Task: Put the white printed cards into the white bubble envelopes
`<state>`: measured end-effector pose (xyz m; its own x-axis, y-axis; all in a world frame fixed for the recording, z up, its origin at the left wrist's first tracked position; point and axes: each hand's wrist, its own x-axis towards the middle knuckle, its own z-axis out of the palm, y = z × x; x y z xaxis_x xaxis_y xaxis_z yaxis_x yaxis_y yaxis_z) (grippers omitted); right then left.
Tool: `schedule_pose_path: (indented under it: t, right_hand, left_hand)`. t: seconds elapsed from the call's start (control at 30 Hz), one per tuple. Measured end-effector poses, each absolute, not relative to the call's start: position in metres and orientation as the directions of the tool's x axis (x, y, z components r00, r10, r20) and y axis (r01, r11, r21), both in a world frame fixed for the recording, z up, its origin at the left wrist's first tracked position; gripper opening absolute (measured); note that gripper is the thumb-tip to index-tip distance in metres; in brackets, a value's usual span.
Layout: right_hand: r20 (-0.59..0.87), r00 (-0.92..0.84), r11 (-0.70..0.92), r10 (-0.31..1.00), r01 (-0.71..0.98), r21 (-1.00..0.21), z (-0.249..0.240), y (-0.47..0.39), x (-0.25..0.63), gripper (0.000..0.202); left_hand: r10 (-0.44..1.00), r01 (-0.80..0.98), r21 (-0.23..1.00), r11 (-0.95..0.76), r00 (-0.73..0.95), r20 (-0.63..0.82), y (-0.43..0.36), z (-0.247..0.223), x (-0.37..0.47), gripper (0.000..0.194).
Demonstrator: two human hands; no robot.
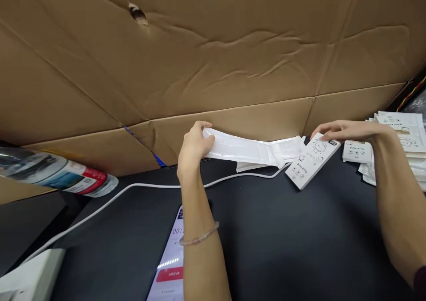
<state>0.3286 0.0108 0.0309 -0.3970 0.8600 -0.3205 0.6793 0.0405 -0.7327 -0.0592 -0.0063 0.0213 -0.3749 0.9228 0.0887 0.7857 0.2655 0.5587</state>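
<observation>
My left hand (199, 144) is closed on the left end of a long white plastic mailing bag (241, 148), thumb in front and fingers behind. The bag stretches rightward along the foot of the cardboard wall, where its right part looks folded or overlaps another white piece. My right hand (336, 130) grips the top end of a small white Hello Kitty box (311, 163), which leans with its lower corner near the black table. Behind the box, the bag's right end is partly hidden.
Brown cardboard (233, 61) rises behind the table (266, 239). To the right are stacked white packages (411, 136) and another small box (356, 152). A white cable (140, 185) crosses the table. A phone (169, 256), a water bottle (76, 174) and a white object (36, 274) are leftward.
</observation>
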Motion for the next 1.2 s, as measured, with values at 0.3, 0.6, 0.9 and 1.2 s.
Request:
schedule_pose_path:
  t: [0.3,0.6,0.9,1.2]
  right_hand:
    - [-0.491,-0.215,-0.053,0.844,0.878,-0.475,-0.013,0.045,0.294,0.042]
    - [-0.303,-0.212,0.009,0.929,0.833,-0.553,-0.022,0.041,0.261,0.030]
    - [0.367,0.012,0.250,0.930,0.710,-0.658,0.055,0.003,0.280,0.023]
    - [0.718,0.256,0.413,0.647,0.674,-0.612,0.073,-0.022,0.291,0.049]
  left_hand:
    - [0.949,0.857,0.411,0.312,-0.305,-0.083,-0.004,0.022,-0.062,0.034]
    - [0.929,0.939,0.314,0.141,-0.016,-0.369,0.009,0.005,-0.058,0.032]
    - [0.931,0.883,0.469,0.019,0.155,-0.331,0.016,-0.021,-0.018,0.041]
    - [0.945,0.649,0.760,0.024,0.233,-0.229,0.013,-0.020,-0.003,0.046]
